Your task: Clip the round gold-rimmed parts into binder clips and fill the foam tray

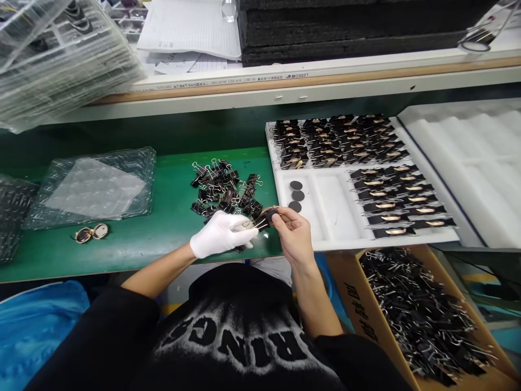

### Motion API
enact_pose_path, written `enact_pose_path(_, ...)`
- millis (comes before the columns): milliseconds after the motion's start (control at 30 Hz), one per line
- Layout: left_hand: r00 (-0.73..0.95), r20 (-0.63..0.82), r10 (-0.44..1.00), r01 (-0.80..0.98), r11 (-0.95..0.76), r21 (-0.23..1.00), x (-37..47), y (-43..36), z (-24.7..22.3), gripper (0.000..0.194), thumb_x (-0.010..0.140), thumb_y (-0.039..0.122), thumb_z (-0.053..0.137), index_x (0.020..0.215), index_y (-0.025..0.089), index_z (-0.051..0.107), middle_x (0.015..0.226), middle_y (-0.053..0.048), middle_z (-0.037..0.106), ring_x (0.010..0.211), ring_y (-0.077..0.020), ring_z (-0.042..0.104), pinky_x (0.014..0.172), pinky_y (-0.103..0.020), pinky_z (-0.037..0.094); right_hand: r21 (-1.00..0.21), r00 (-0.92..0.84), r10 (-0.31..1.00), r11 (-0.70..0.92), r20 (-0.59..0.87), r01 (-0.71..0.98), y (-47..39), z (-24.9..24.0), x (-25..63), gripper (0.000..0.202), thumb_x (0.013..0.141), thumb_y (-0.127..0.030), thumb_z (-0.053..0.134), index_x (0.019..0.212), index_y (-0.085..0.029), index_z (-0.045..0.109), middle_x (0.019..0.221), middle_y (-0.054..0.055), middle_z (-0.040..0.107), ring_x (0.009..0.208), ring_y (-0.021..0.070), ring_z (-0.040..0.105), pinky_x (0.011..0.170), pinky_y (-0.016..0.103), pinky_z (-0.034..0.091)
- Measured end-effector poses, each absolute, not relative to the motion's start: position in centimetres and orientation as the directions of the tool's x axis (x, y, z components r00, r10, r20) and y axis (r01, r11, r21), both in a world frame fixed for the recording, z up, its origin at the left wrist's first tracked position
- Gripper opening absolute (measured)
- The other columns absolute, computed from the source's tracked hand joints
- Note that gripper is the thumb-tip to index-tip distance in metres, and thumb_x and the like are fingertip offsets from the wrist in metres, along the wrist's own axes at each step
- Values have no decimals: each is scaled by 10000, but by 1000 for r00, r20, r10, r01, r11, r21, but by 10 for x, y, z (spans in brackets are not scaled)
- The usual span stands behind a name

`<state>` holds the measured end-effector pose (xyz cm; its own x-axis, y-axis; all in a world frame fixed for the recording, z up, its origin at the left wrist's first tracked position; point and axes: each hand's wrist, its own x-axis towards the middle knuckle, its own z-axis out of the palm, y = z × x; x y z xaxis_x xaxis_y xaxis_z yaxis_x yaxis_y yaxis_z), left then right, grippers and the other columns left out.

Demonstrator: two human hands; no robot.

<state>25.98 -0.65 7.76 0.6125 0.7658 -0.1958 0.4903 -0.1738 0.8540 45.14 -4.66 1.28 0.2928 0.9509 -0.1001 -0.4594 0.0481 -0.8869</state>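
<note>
My left hand (223, 233), in a white glove, is closed on the wire handles of a black binder clip (261, 222). Bare fingers of my right hand (293, 231) pinch a small round piece (270, 215) with a dark disc face and a gold-coloured edge. The clip's jaw meets this piece, though the fingers partly hide the contact. Just beyond both hands lies a pile of loose binder clips (222, 190) on the green mat. Several black discs (298, 195) rest in the white foam tray (321, 239) to the right.
Clipped gold-edged pieces (382, 206) stand in rows in that tray. A second white foam tray (480, 163) is farther right. Below, a cardboard box (350, 293) holds many binder clips. Left are clear plastic trays (140, 190) and an open gold-coloured compact (91, 233). A shelf edge (195, 103) crosses behind.
</note>
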Motion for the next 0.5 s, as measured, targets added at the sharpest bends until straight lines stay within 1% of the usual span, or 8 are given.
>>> enact_pose_path(133,598,-208,774,514,-171,841,264,-6,78,267,953,428,623,857,186,682,739,4,787,675,-147,744,647,-224,547,-869,309,941,36,-137,-494,-46,14,446,365,725,-456,910,969,-220,776,1018,73,807,927,211,738,871,369,601)
enact_pose_path(200,622,-199,757,553,-245,796,264,-7,82,249,958,430,617,942,194,693,762,16,782,698,-139,733,682,-227,534,-834,310,937,38,-162,-551,-47,17,444,376,702,-463,924,953,-234,764,1001,53,792,923,207,730,863,363,598)
enact_pose_path(267,681,-172,712,562,-357,746,260,-5,87,271,975,428,593,1084,208,707,789,25,779,703,-129,715,710,-230,516,-755,279,937,26,-209,-655,-49,20,443,378,698,-505,917,915,-255,735,945,19,756,902,205,721,831,365,605)
enact_pose_path(300,696,-137,705,566,-420,709,255,-3,90,293,985,433,579,1135,219,710,800,25,778,707,-129,707,722,-235,505,-706,252,940,17,-231,-708,-50,22,443,368,718,-538,895,886,-266,712,901,-1,726,883,198,714,808,362,607)
enact_pose_path(333,689,-85,720,586,-483,651,250,1,92,308,996,445,561,1145,227,720,801,19,775,708,-132,699,727,-243,489,-660,227,943,11,-243,-752,-51,23,444,360,751,-569,862,860,-275,685,859,-19,690,857,185,703,782,351,605)
enact_pose_path(400,598,56,799,698,-554,455,238,14,97,359,1017,490,514,1023,223,754,744,-8,747,677,-149,668,689,-265,434,-602,199,950,14,-242,-799,-53,23,446,358,811,-603,801,832,-284,641,808,-43,624,794,148,668,724,307,587)
enact_pose_path(467,471,171,865,834,-500,233,229,30,99,477,1019,555,472,839,205,742,641,-34,683,611,-168,620,619,-289,346,-580,190,951,13,-244,-814,-53,22,447,348,828,-588,795,832,-282,630,818,-50,606,745,118,631,666,264,559)
enact_pose_path(500,427,191,884,877,-456,150,227,38,99,531,1011,596,459,775,199,722,596,-42,648,582,-176,599,595,-296,301,-575,184,949,3,-256,-818,-53,22,446,337,829,-571,801,838,-277,636,840,-47,612,741,111,623,649,252,550)
